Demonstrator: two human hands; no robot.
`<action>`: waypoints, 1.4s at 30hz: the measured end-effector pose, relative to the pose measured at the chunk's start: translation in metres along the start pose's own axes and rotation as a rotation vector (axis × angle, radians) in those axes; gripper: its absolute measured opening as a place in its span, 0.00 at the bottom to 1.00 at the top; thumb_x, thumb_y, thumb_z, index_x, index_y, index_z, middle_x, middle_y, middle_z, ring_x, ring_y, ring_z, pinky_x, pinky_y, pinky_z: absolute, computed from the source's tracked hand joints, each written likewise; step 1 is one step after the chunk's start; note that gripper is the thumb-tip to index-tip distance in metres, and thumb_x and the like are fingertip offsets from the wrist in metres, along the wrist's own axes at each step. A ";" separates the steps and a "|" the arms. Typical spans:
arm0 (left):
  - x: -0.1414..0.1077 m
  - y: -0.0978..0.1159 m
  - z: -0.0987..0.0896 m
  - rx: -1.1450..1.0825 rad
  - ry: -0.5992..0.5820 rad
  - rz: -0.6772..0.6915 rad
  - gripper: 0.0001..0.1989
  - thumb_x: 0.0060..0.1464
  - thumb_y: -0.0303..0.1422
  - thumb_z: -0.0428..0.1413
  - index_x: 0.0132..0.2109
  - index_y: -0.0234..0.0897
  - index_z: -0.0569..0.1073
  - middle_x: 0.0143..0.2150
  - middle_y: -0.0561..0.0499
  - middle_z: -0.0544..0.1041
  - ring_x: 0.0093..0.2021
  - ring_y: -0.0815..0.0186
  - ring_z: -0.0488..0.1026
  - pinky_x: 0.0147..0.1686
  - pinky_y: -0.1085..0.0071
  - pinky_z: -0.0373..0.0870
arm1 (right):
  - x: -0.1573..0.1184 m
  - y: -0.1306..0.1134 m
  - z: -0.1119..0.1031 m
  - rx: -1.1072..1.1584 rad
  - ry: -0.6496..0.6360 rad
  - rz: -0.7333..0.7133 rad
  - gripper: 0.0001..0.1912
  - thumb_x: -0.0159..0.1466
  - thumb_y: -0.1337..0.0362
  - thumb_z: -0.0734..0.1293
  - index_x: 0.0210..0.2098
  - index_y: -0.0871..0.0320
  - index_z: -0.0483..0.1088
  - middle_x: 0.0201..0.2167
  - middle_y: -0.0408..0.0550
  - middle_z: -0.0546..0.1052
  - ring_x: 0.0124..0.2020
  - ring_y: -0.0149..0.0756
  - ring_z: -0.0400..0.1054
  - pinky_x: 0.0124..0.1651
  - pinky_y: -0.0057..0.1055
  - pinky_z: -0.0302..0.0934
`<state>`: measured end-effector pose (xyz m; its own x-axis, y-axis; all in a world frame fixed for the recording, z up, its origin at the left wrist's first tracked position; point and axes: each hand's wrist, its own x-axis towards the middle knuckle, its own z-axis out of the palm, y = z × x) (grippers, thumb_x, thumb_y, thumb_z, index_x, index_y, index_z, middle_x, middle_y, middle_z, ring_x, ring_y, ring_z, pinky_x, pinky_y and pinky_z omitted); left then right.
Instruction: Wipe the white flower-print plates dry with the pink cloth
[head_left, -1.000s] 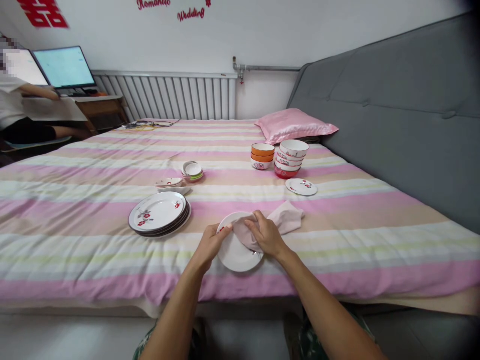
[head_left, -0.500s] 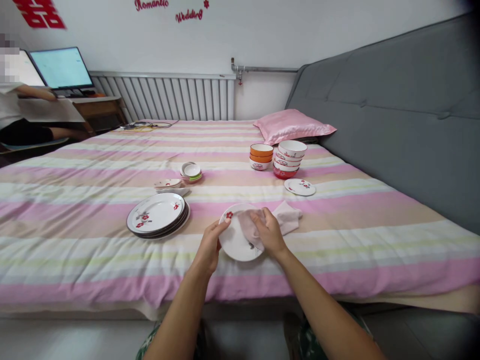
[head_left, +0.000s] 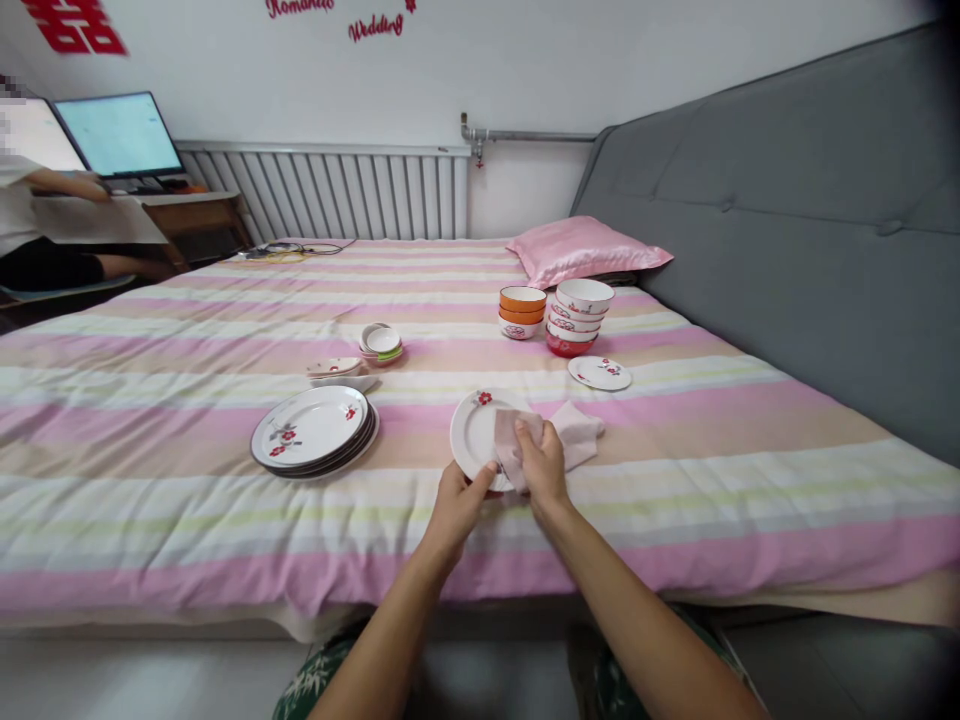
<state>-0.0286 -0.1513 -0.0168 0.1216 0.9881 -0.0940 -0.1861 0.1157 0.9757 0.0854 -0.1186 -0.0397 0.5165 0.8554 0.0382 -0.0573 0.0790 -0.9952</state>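
A white plate with red flowers point(head_left: 474, 432) is held over the striped bed. My left hand point(head_left: 459, 505) grips its near edge, thumb on top. My right hand point(head_left: 541, 462) presses a pale pink cloth point(head_left: 508, 435) against the plate's right side. Another part of pale cloth point(head_left: 576, 432) lies on the bed just beyond my right hand; whether it joins the held one is hidden. To the left sits a stack of larger flowered plates point(head_left: 311, 430). One small flowered plate point(head_left: 600, 373) lies flat to the right.
Small dishes point(head_left: 381, 342) and oblong dishes point(head_left: 335, 368) sit behind the plate stack. Orange bowls point(head_left: 523, 308) and white and red bowls point(head_left: 577, 318) are stacked near a pink pillow point(head_left: 585, 250). A person point(head_left: 45, 225) sits at a desk, far left.
The plate has moved slightly up and right and turned, its red flower now at the top. My left hand has shifted from its left side to its near edge.
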 end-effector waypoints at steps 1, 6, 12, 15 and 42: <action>0.000 0.001 -0.001 -0.015 -0.014 -0.004 0.17 0.43 0.38 0.61 0.38 0.29 0.74 0.33 0.45 0.77 0.32 0.62 0.73 0.32 0.67 0.73 | 0.000 0.000 0.000 -0.015 -0.002 -0.018 0.16 0.56 0.50 0.63 0.32 0.57 0.62 0.30 0.44 0.70 0.29 0.33 0.68 0.27 0.27 0.65; -0.001 0.007 -0.004 -0.027 -0.059 0.003 0.16 0.43 0.37 0.61 0.37 0.29 0.74 0.32 0.45 0.77 0.31 0.63 0.73 0.31 0.67 0.73 | 0.000 -0.002 -0.004 -0.127 0.025 -0.149 0.15 0.59 0.50 0.60 0.32 0.57 0.61 0.28 0.43 0.69 0.30 0.33 0.66 0.32 0.29 0.62; 0.001 0.012 -0.010 0.039 -0.078 0.004 0.10 0.42 0.33 0.60 0.32 0.30 0.75 0.26 0.47 0.76 0.25 0.66 0.70 0.25 0.71 0.69 | 0.001 -0.009 -0.010 -0.225 -0.033 -0.277 0.14 0.62 0.52 0.57 0.31 0.56 0.60 0.27 0.41 0.68 0.31 0.33 0.64 0.37 0.30 0.58; 0.001 0.015 -0.014 0.071 -0.088 -0.001 0.06 0.42 0.29 0.56 0.29 0.31 0.74 0.23 0.49 0.74 0.21 0.68 0.68 0.22 0.74 0.66 | 0.001 -0.008 -0.013 -0.229 -0.101 -0.280 0.14 0.62 0.51 0.56 0.30 0.56 0.60 0.25 0.39 0.66 0.29 0.31 0.62 0.35 0.28 0.57; 0.002 0.018 -0.019 -0.134 -0.022 -0.164 0.12 0.43 0.34 0.57 0.36 0.33 0.73 0.30 0.50 0.76 0.28 0.67 0.71 0.29 0.73 0.68 | 0.007 -0.001 -0.010 -0.095 -0.134 -0.065 0.17 0.57 0.48 0.62 0.30 0.57 0.64 0.23 0.39 0.67 0.26 0.30 0.61 0.29 0.25 0.55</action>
<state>-0.0504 -0.1450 -0.0033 0.1816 0.9526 -0.2439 -0.2899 0.2889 0.9124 0.0979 -0.1178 -0.0397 0.3977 0.9111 0.1084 0.0570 0.0933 -0.9940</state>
